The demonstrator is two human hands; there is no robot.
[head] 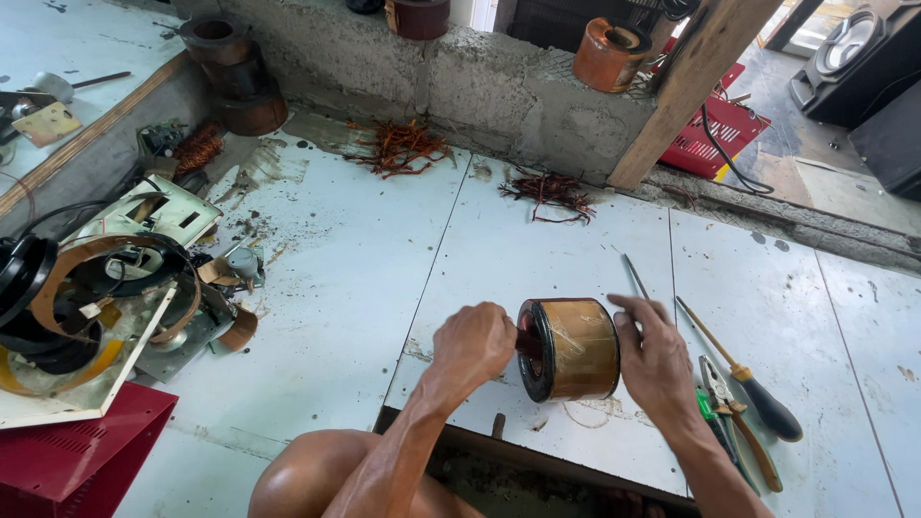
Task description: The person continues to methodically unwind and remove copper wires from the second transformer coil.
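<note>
Wound coil (570, 349) lies on its side, lower centre of frame, axis running left-right. Left hand (474, 342) clenched at its left end face; right hand (652, 357) open, flat against right end. Screwdriver (743, 373) and pliers (731, 414) just right.

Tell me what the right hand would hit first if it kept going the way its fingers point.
The right hand points up-left along the taped coil; past it, probably bare floor tile, then the red wire scraps.
</note>
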